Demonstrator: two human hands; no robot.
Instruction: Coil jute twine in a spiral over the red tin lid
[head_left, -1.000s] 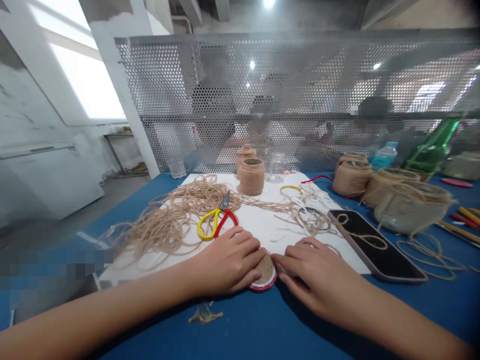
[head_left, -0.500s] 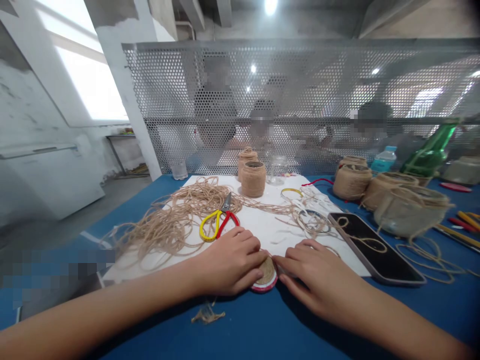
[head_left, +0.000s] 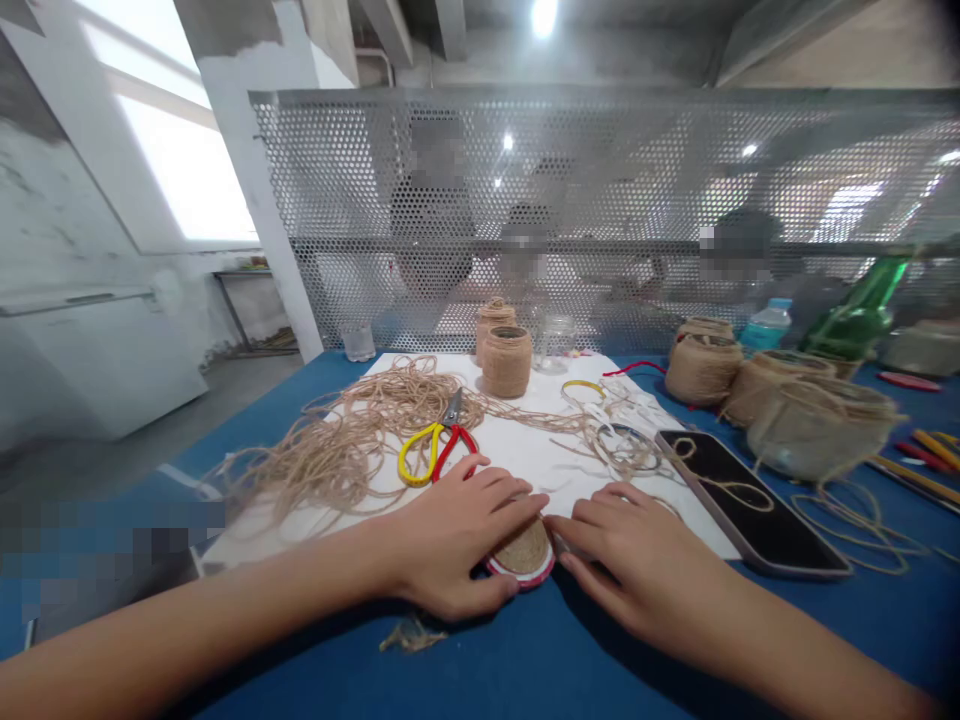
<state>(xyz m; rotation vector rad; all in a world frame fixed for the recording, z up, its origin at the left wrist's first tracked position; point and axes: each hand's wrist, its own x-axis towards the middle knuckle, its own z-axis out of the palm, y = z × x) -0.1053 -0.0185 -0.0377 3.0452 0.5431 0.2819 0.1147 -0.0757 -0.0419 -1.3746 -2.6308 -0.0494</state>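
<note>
A round jar lid (head_left: pixel 524 555) covered with coiled jute twine, red and white at its rim, lies on the blue table (head_left: pixel 525 660) at the near edge of a white sheet (head_left: pixel 540 455). My left hand (head_left: pixel 457 540) curls round the lid's left side, thumb below it and fingers over its top. My right hand (head_left: pixel 637 560) rests to the lid's right, fingertips bent and pressed down against its edge. A loose heap of jute twine (head_left: pixel 345 440) spreads over the sheet's left half.
Yellow and red scissors (head_left: pixel 435 447) lie just beyond my left hand. Twine-wrapped jars (head_left: pixel 507 360) stand at the back; more jars (head_left: pixel 817 425) and a green bottle (head_left: pixel 859 315) at the right. A black phone (head_left: pixel 750 505) lies right. People sit behind a perforated metal screen (head_left: pixel 600 200).
My left hand has opened a little and shifted, so more of the lid's twine-covered top shows and the lid lies flatter. The right hand stays put.
</note>
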